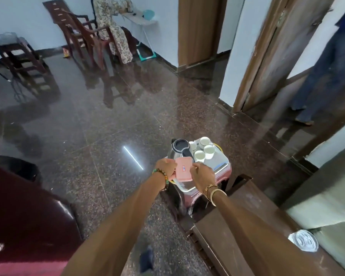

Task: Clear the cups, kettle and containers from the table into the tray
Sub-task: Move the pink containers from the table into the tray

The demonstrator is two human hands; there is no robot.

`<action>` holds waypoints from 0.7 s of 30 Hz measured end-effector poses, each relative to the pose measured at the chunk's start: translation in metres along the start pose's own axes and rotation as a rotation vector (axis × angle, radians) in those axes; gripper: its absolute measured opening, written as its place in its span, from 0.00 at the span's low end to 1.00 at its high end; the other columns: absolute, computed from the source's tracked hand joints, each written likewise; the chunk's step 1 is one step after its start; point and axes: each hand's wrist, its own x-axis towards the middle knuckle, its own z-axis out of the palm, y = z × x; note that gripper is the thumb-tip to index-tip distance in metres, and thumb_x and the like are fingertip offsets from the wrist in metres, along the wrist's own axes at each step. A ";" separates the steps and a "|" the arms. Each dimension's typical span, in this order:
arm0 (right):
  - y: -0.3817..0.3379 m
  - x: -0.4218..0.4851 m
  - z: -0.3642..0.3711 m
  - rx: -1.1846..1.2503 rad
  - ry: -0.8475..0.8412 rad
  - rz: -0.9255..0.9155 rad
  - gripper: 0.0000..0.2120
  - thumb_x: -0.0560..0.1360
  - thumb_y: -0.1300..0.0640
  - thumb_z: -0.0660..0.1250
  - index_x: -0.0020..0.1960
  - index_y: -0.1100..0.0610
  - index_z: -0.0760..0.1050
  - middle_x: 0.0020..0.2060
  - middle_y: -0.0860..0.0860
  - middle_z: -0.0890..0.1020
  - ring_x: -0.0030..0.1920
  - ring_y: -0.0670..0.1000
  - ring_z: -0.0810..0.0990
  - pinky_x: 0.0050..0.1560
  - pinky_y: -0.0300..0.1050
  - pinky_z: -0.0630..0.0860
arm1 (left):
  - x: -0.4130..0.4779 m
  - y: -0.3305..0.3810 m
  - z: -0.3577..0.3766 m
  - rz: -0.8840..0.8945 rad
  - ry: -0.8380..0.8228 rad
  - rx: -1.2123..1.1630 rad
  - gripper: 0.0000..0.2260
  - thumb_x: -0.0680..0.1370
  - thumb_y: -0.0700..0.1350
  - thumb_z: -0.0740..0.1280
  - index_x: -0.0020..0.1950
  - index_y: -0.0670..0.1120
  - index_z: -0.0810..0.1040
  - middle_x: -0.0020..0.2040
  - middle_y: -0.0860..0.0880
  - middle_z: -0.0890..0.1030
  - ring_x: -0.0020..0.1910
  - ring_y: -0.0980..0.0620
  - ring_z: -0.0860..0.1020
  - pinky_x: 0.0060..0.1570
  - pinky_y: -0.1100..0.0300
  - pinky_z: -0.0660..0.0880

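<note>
Count on the tray (220, 163)
Four white cups (205, 140), one kettle (180, 148), one pink container (184, 169), one tray; two hands (167, 166) in view.

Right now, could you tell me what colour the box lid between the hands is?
The lid is pale pink with a small label, seen in the head view.
</note>
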 end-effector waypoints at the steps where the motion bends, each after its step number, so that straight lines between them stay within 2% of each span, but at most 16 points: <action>1: -0.001 0.006 -0.002 0.015 0.016 0.032 0.12 0.78 0.55 0.57 0.46 0.58 0.78 0.46 0.58 0.83 0.47 0.59 0.80 0.47 0.48 0.74 | 0.007 0.008 0.004 0.004 -0.024 0.013 0.13 0.79 0.34 0.63 0.63 0.37 0.76 0.61 0.35 0.79 0.53 0.40 0.81 0.57 0.46 0.78; 4: -0.006 0.026 -0.014 0.031 0.081 0.110 0.13 0.79 0.55 0.57 0.51 0.59 0.79 0.48 0.59 0.83 0.52 0.61 0.80 0.52 0.50 0.76 | 0.031 0.034 0.019 0.000 -0.113 0.022 0.06 0.79 0.34 0.62 0.50 0.42 0.76 0.58 0.36 0.80 0.58 0.39 0.80 0.51 0.48 0.78; 6: -0.010 0.043 -0.021 0.030 0.140 0.155 0.14 0.80 0.55 0.57 0.52 0.59 0.79 0.50 0.59 0.83 0.53 0.60 0.79 0.53 0.49 0.75 | 0.046 0.054 0.028 -0.024 -0.187 0.023 0.06 0.79 0.34 0.61 0.46 0.43 0.75 0.55 0.38 0.80 0.58 0.40 0.79 0.47 0.51 0.77; 10: -0.012 0.066 -0.033 0.033 0.253 0.245 0.14 0.80 0.55 0.57 0.51 0.60 0.79 0.49 0.58 0.83 0.50 0.60 0.80 0.41 0.43 0.68 | 0.072 0.084 0.048 -0.009 -0.308 0.107 0.07 0.78 0.36 0.62 0.45 0.46 0.78 0.54 0.39 0.82 0.50 0.43 0.81 0.48 0.50 0.79; 13: -0.005 0.074 -0.038 0.059 0.318 0.302 0.14 0.79 0.55 0.58 0.53 0.57 0.80 0.51 0.57 0.83 0.51 0.60 0.80 0.49 0.46 0.71 | 0.083 0.095 0.065 -0.014 -0.367 0.180 0.08 0.77 0.36 0.64 0.46 0.48 0.79 0.50 0.43 0.82 0.49 0.44 0.81 0.44 0.53 0.80; 16: 0.010 0.082 -0.035 0.120 0.334 0.395 0.15 0.78 0.55 0.57 0.58 0.56 0.80 0.55 0.57 0.82 0.55 0.61 0.79 0.54 0.48 0.73 | 0.094 0.092 0.082 -0.028 -0.424 0.255 0.08 0.76 0.37 0.65 0.45 0.49 0.79 0.52 0.44 0.82 0.52 0.44 0.81 0.44 0.52 0.81; 19: 0.034 0.089 -0.028 0.165 0.337 0.468 0.14 0.78 0.55 0.58 0.54 0.56 0.80 0.53 0.58 0.83 0.54 0.63 0.79 0.53 0.49 0.74 | 0.104 0.085 0.102 -0.030 -0.450 0.317 0.08 0.75 0.37 0.65 0.42 0.49 0.79 0.52 0.44 0.83 0.52 0.45 0.82 0.30 0.59 0.79; 21: 0.053 0.095 -0.022 0.206 0.336 0.515 0.13 0.77 0.55 0.58 0.52 0.57 0.80 0.51 0.59 0.83 0.52 0.64 0.80 0.50 0.49 0.75 | 0.112 0.075 0.117 -0.047 -0.468 0.339 0.09 0.76 0.37 0.64 0.42 0.50 0.79 0.53 0.44 0.82 0.54 0.44 0.81 0.32 0.58 0.79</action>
